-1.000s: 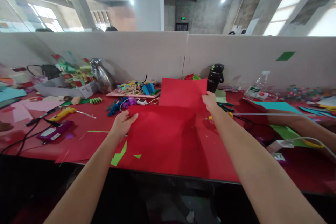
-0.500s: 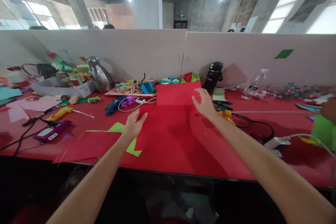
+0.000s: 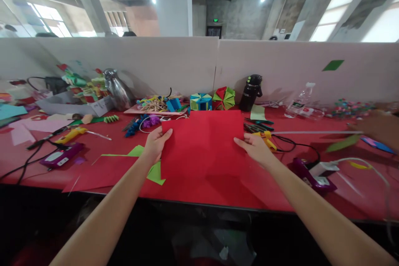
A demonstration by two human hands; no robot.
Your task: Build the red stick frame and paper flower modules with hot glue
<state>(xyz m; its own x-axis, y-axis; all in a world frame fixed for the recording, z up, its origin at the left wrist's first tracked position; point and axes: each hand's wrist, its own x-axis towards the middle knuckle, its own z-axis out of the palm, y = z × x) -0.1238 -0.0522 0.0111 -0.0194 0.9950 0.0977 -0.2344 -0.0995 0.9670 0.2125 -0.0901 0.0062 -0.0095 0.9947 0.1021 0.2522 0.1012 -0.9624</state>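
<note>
Red paper is held up in front of me, just above the red tabletop. Its stepped top edge looks like two overlapping sheets, though the red-on-red makes this hard to tell. My left hand pinches the left edge near the top, thumb in front. On the opposite edge, my right hand grips with the thumb on the front and fingers behind. By my left forearm lie more red sheets over light green paper. A yellow glue gun lies just beyond my right hand.
Behind the paper stand folded paper shapes and a black bottle. Purple power strips with cables lie on both sides. A steel jug is back left. At far right another person's hand is blurred beside green paper.
My right hand has moved down and closed on the paper's right edge. The upper red sheet came down and nearer. At far right, the other person's hand moved left with the green paper.
</note>
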